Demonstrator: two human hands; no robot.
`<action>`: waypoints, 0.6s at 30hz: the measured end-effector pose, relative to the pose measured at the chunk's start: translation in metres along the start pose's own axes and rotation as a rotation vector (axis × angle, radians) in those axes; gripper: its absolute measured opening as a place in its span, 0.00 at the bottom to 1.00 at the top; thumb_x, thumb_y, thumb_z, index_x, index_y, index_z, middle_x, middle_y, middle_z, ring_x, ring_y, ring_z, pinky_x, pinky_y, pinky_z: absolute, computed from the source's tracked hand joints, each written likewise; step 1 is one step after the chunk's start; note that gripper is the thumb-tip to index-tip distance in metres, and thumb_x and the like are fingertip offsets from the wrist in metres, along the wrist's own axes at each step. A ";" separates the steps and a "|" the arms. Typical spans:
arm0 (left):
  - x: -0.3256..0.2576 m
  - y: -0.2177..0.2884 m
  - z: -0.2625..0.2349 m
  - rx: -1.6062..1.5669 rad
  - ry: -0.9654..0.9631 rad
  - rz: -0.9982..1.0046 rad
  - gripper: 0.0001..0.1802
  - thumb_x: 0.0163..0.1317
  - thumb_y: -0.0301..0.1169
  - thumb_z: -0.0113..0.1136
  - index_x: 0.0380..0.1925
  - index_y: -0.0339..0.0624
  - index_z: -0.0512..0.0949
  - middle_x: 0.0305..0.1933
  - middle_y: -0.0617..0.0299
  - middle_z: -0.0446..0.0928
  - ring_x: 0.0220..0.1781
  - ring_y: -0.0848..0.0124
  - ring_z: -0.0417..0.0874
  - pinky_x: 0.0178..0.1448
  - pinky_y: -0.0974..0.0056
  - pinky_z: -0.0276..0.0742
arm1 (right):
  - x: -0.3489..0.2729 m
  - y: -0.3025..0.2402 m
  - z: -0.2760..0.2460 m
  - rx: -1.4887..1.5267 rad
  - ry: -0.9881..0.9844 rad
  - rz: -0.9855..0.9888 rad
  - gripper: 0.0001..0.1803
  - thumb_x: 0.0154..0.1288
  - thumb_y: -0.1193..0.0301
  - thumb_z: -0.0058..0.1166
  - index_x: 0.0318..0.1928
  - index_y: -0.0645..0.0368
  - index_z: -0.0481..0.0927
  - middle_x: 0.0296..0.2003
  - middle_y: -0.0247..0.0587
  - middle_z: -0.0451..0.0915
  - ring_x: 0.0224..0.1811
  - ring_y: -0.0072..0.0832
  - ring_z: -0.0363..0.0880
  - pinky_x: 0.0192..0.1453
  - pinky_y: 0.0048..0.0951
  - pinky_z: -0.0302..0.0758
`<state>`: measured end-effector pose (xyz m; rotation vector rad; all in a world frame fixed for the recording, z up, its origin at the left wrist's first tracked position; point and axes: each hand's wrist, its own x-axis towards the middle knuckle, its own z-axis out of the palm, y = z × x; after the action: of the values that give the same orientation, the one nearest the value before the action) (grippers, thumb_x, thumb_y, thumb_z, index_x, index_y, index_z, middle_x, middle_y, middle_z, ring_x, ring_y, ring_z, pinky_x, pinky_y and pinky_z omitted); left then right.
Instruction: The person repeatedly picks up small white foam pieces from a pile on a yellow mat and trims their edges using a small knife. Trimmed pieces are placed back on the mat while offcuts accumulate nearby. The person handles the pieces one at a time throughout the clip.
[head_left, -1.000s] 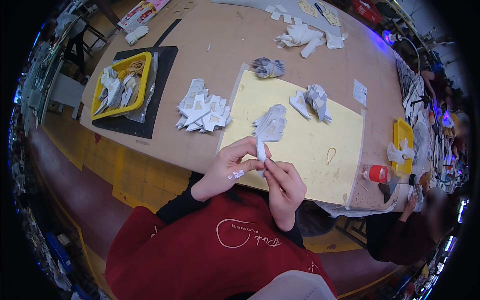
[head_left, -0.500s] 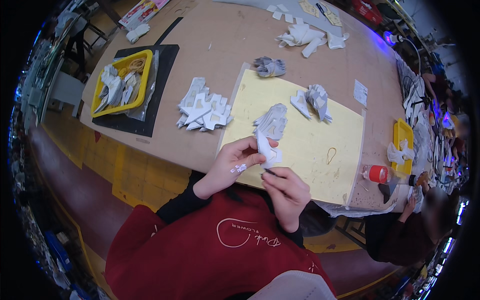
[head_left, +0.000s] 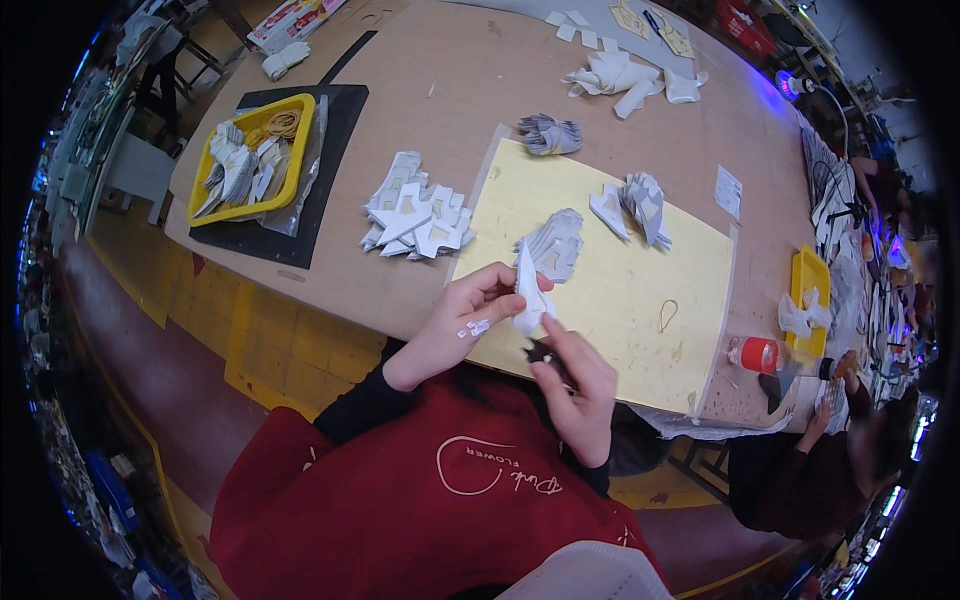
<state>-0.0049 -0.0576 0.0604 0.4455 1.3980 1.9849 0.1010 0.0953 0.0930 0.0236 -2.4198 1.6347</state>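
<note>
My left hand (head_left: 450, 325) pinches a white, flat cut piece (head_left: 528, 298) between thumb and fingers over the near edge of the yellow sheet (head_left: 630, 325). Small white stickers (head_left: 474, 328) cling to the back of that hand. A small black tool (head_left: 543, 354) is held in my right hand (head_left: 582, 395); its kind is hard to make out. The right index finger reaches up to the lower edge of the white piece. Just beyond my hands lies a fanned stack of similar pieces (head_left: 555, 243).
On the table are a pile of white pieces (head_left: 415, 215), two grey-white bundles (head_left: 550, 134) (head_left: 645, 208), a rubber band (head_left: 668, 315) and a yellow tray (head_left: 292, 190) of pieces. At right, a red-labelled bottle (head_left: 758, 354) lies near another person (head_left: 800, 470).
My right index finger has straightened toward the white piece, and more of the black tool shows below it. The white piece has tilted slightly in my left hand.
</note>
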 end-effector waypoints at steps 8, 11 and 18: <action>-0.008 0.007 -0.001 0.010 -0.163 -0.069 0.10 0.73 0.33 0.50 0.45 0.38 0.75 0.46 0.64 0.76 0.50 0.76 0.74 0.56 0.68 0.68 | 0.007 0.006 -0.002 -0.031 0.100 -0.036 0.19 0.56 0.84 0.59 0.51 0.66 0.81 0.32 0.43 0.79 0.29 0.29 0.77 0.32 0.25 0.72; -0.008 0.005 -0.002 0.049 -0.161 -0.027 0.10 0.73 0.33 0.51 0.46 0.39 0.76 0.44 0.65 0.75 0.48 0.77 0.74 0.54 0.68 0.69 | 0.006 0.005 -0.001 -0.047 0.088 -0.029 0.18 0.56 0.84 0.61 0.49 0.66 0.82 0.32 0.47 0.81 0.31 0.34 0.82 0.34 0.28 0.77; -0.009 0.003 -0.006 0.026 -0.195 -0.049 0.12 0.73 0.34 0.52 0.48 0.38 0.77 0.48 0.64 0.76 0.52 0.75 0.75 0.58 0.67 0.68 | 0.004 0.004 0.002 0.002 0.123 -0.007 0.17 0.56 0.84 0.61 0.48 0.65 0.82 0.30 0.45 0.80 0.29 0.31 0.80 0.31 0.27 0.75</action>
<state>-0.0026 -0.0683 0.0619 0.5936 1.3018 1.8329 0.0959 0.0954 0.0894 -0.0671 -2.3238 1.5865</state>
